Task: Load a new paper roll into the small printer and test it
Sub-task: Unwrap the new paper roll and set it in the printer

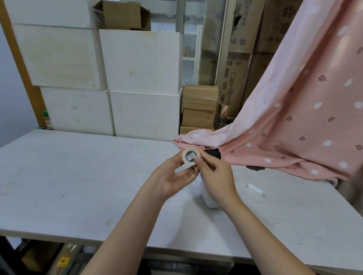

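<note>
Holds the paper roll (190, 156) up over the table (63, 176) in the left hand (172, 177), fingers curled under and around its rim, flat face with the dark round label turned to the camera. Pinches the same roll with the right hand (216, 177), fingers mostly closed, thumb pressed on the label's edge, probably picking for the seal or the loose end of the paper. Leaves a white block, likely the small printer (209, 199), lying on the table just below the right wrist and half hidden by it; cannot tell whether its lid is open. Shows a black object (213, 152) just behind the roll, at the hem of the pink cloth (302, 119), and a small white tube (255, 189) on the table well to the right.

Risks from here, as a judgement only: could let the roll slip out of the light two-hand pinch and run off across the table, unwinding on the way. Could tear or crease the paper's leading edge by peeling too hard, and so cause a jam or a crooked feed. Could drop the roll in the wrong way round, which on a thermal printer gives a blank test strip. Could knock the white block with the right forearm while working so close above it. Could also lose the roll under the pink cloth lying near
</note>
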### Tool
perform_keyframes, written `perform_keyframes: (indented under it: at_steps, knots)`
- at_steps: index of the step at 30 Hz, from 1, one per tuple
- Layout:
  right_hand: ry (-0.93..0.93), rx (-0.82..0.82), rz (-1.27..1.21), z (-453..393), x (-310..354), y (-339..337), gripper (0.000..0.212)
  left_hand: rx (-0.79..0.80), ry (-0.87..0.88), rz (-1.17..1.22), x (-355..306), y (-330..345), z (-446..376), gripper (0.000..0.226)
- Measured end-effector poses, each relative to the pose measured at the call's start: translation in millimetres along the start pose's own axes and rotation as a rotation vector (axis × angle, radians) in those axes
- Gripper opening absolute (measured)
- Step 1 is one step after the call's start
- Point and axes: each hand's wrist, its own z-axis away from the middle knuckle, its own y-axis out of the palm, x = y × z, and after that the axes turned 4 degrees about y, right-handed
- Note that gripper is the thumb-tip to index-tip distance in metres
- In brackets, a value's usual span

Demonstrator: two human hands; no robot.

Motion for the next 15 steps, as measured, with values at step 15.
perform_keyframes:
  at_steps: [15]
  knots:
    - [0.035,-0.001,0.15,-1.7,-4.3,-18.9,0.04,0.019,0.1,-0.255,21.9,-5.5,-20.8,0.035]
